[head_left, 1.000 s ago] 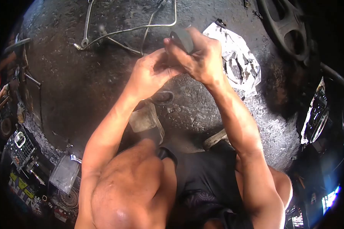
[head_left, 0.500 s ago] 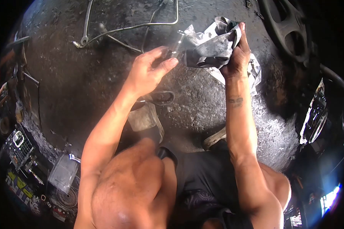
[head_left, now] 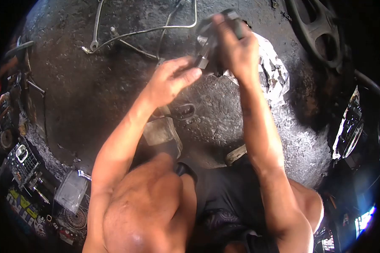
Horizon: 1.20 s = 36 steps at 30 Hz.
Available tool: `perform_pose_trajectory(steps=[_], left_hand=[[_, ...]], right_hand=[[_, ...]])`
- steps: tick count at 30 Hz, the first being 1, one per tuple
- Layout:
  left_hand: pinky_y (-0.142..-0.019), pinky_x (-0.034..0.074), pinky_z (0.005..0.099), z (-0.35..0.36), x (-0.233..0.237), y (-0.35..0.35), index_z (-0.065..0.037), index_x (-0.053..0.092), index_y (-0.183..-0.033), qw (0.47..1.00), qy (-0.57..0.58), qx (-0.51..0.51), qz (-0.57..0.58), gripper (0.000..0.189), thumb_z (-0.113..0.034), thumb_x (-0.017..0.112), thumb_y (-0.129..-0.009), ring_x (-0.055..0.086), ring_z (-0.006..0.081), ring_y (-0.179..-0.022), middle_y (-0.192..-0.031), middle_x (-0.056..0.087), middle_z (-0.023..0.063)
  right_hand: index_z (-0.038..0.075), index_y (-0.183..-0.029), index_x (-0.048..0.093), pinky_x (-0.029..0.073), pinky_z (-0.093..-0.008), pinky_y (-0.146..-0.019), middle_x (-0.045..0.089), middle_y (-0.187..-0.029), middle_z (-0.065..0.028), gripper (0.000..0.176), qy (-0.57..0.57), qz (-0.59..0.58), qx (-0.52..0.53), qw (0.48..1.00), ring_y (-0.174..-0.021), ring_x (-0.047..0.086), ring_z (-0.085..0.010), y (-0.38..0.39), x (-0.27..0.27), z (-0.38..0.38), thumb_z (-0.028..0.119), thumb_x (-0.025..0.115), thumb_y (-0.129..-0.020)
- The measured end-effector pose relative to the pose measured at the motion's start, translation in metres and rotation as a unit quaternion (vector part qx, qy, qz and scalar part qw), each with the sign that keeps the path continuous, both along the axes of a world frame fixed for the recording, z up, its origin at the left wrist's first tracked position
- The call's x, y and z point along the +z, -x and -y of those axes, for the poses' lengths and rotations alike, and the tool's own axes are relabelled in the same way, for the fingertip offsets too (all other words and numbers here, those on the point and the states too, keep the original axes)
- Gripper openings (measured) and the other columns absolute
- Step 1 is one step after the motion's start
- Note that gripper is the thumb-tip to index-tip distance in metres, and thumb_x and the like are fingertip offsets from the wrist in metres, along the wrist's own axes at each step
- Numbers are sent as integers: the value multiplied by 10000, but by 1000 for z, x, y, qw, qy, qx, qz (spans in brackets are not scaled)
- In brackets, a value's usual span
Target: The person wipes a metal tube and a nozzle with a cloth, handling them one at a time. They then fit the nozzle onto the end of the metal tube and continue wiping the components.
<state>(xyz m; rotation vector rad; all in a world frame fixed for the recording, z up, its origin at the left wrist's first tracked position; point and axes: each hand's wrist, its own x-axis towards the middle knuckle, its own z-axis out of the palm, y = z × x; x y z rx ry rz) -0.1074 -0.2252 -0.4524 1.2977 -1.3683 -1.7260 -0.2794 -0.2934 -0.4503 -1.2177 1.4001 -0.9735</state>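
My left hand (head_left: 171, 80) pinches the near end of a metal part (head_left: 203, 61) between thumb and fingers, at the upper middle. Above and to the right of it, my right hand (head_left: 240, 50) is curled over a dark object (head_left: 236, 26) that is smeared by motion; whether this is cloth or metal I cannot make out. Black-and-white crumpled material (head_left: 274, 71) lies on the dark floor beneath and to the right of my right wrist. Part of it is hidden by the hand.
Bent metal pipes (head_left: 150, 29) and a wrench (head_left: 96, 29) lie at the top. A steering wheel (head_left: 321, 31) is at the upper right. A looped dark tool (head_left: 183, 111) rests below my hands. Assorted parts and a clear container (head_left: 71, 195) line the left side.
My right hand has moved left and turned over, back uppermost. The cloth it held up is no longer clearly visible there. My left hand has shifted slightly right and down.
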Motion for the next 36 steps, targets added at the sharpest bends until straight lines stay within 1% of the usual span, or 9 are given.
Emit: perform_pose_trajectory(steps=[4,11,15,18,27,28,32,34,36], left_hand=[[-671,379,243,0,-20,-17,33,563,-1208,989,-102,18,-102,401,-273,480,-963,468,114,-744,-811,559,22],[-966,404,320,6,-28,-29,58,562,-1207,981,-67,51,-172,367,-163,482,-925,585,225,-1082,-1106,644,155],[-973,413,330,11,-20,-31,7,655,-1108,994,-44,95,-28,350,-255,550,-901,578,226,-1072,-1122,640,109],[-932,437,369,17,-11,-37,-131,725,-1026,921,234,55,307,329,-392,612,-861,537,284,-1104,-1131,593,90],[-644,482,268,42,-19,-6,-22,687,-910,944,112,111,291,382,-401,663,-862,600,101,-652,-744,680,49],[-665,485,262,42,-16,-4,-22,699,-891,952,114,110,261,363,-380,641,-884,602,98,-671,-779,698,63],[-681,494,261,36,-12,1,-14,695,-902,963,135,136,192,343,-348,618,-913,613,94,-688,-805,709,57],[-697,501,259,36,-12,0,-21,682,-937,959,151,150,189,306,-319,612,-925,634,104,-722,-822,715,71],[-582,468,229,41,4,1,-31,615,-851,966,149,160,135,259,-279,619,-927,592,89,-616,-741,684,64]], right_hand=[[10,-963,635,465,-224,-751,667,-905,-39,281,-110,306,-94,941,-774,610,-140,32,-17,14,278,647,-878],[95,-1435,374,464,-263,-867,649,-1023,-84,712,-363,246,67,896,-930,599,-166,22,-42,-38,77,611,-764],[53,-1245,522,473,-250,-743,621,-960,-12,351,-275,398,96,870,-837,567,-92,-23,-43,-66,154,602,-918],[65,-1202,542,443,-222,-630,577,-874,33,294,-262,386,81,880,-733,521,-47,-37,-41,-65,184,590,-938],[-31,-1151,484,399,-273,-519,522,-667,-62,337,-62,169,104,978,-565,434,-99,-57,-65,-67,168,568,-892],[-49,-1115,477,454,-341,-599,546,-698,-185,308,-53,109,147,982,-612,551,-211,-53,-64,-66,120,558,-871],[-12,-1181,500,513,-314,-703,628,-976,-104,313,-1,125,191,974,-817,609,-171,-51,-63,-68,155,540,-920],[-46,-1016,465,478,-484,-753,610,-848,-287,240,-17,26,310,950,-893,599,-472,-60,-81,-77,93,563,-847],[-36,-1032,489,470,-503,-765,616,-918,-281,246,17,-54,334,941,-926,588,-475,-64,-104,-101,90,553,-830]])
